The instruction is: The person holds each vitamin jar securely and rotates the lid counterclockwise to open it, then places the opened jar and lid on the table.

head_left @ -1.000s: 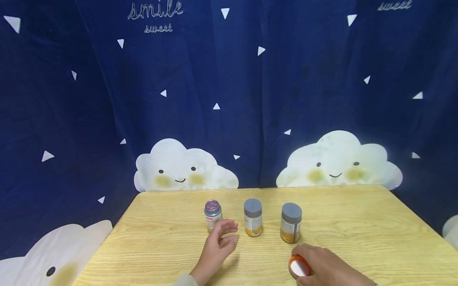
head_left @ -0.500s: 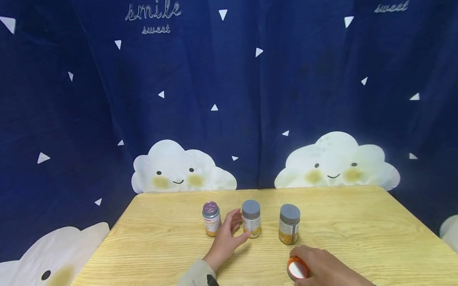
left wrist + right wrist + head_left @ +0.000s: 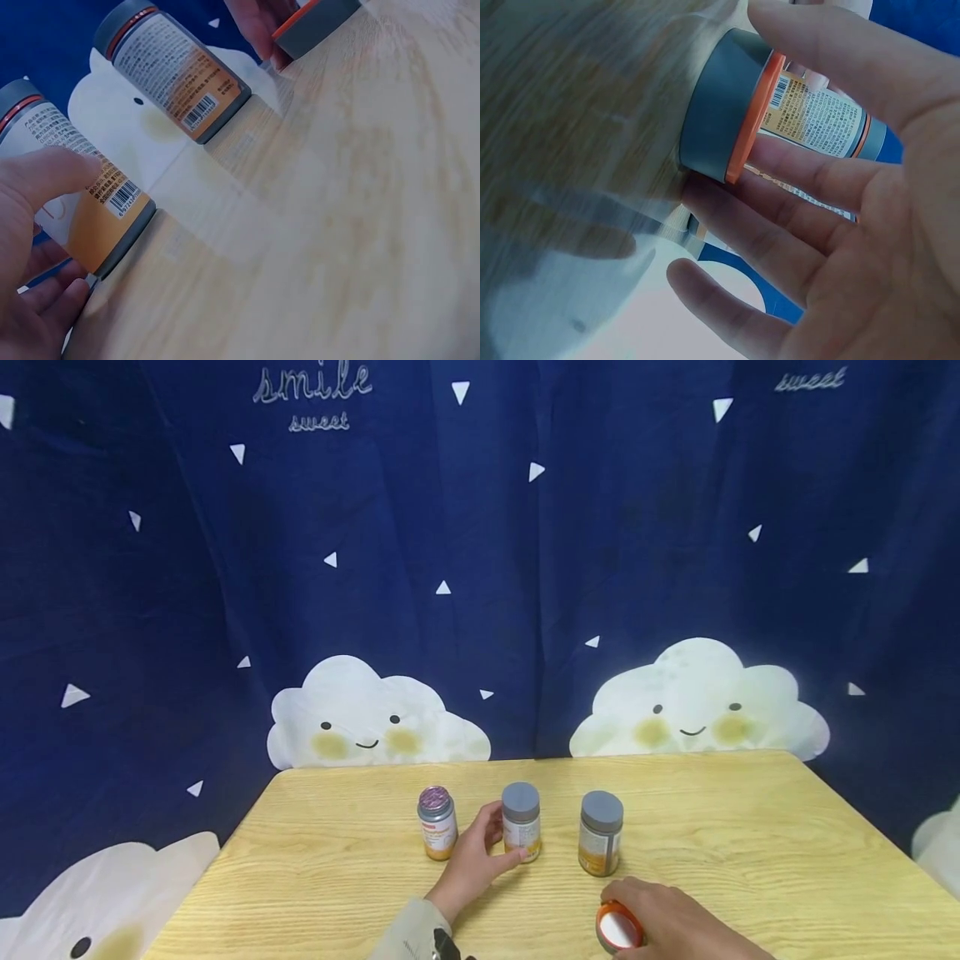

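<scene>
In the head view, my left hand is at the middle capped bottle, thumb across its front and fingers behind its left side. The left wrist view shows the thumb over the label, with the other fingers near the base. Upright on the table, the bottle has a grey cap and a white and orange label. My right hand holds a grey screw lid between thumb and fingers. This lid lies upside down on the table, its orange rim and white inside facing up.
To the left stands an uncapped bottle with a shiny purplish seal over its mouth. Another capped bottle stands right of the middle one. The wooden table ends at a dark blue curtain with cloud prints.
My left hand has moved right, from beside the uncapped bottle to the middle bottle, and its fingers have come round it. The right hand has stayed at the lid. The head view shifts slightly.
</scene>
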Motion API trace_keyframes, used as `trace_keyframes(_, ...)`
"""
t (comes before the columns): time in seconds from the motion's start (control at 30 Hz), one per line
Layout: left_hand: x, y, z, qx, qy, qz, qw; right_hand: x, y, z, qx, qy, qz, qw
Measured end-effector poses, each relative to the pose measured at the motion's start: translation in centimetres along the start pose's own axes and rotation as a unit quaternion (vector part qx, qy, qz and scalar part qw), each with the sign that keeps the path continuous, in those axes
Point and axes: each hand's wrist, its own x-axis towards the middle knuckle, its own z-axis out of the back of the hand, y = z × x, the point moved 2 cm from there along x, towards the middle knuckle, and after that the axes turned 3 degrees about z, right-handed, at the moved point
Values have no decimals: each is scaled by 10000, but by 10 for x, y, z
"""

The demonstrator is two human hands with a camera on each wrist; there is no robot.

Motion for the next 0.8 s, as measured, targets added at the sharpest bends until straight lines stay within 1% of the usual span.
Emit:
trace_keyframes(0.07, 0, 0, 0, 87, -25, 9, 10000, 1, 0, -1, -49, 5, 1, 10000)
trace_keyframes(0.13, 1, 1, 0, 183, -36, -47, 9998, 1, 0, -1, -73, 10, 0, 10000)
trace_keyframes(0.23, 1, 1, 0, 273, -56, -43, 9996, 0, 0, -1, -102, -33, 101, 9999)
trace_keyframes(0.4, 2, 0, -1, 301, -74, 50, 9995, 0, -1, 0, -70, -44, 130, 9999)
trace_keyframes(0.67, 5, 2, -3, 363, -126, 104, 9992, 0, -1, 0, -222, -102, 314, 9992)
trace_keyframes(0.8, 4, 2, -4, 412, -205, 153, 9988, -1, -1, -1, -150, -78, 277, 9995)
